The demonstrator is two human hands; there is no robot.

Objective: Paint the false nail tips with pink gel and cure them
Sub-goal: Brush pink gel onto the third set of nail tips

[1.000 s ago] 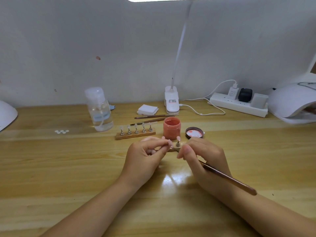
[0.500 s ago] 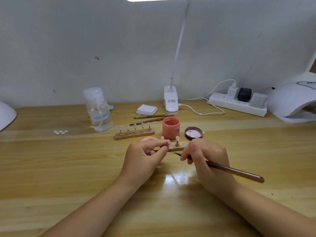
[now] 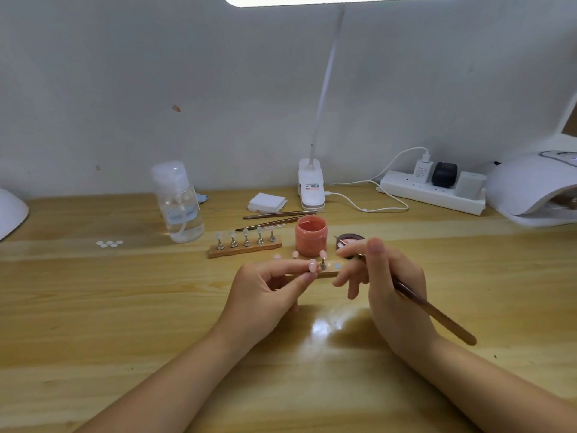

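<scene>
Jar [image 3: 311,235] w/ pink gel, lid [image 3: 349,239] off

On the surface [image 3: 93,307], a gel jar [image 3: 311,235] sits at centre, its lid [image 3: 351,239] at three o'clock and a nail stand [image 3: 245,245] at nine o'clock. A bottle [image 3: 179,204] stands at ten o'clock, a lamp base [image 3: 310,190] at twelve, a power strip [image 3: 432,192] at two.

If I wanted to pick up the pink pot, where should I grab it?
Probably around the round sides of the pink pot, coming from above or the front. Its lid is off and it stands upright, so keep your fingers outside the rim and off the gel.
</scene>
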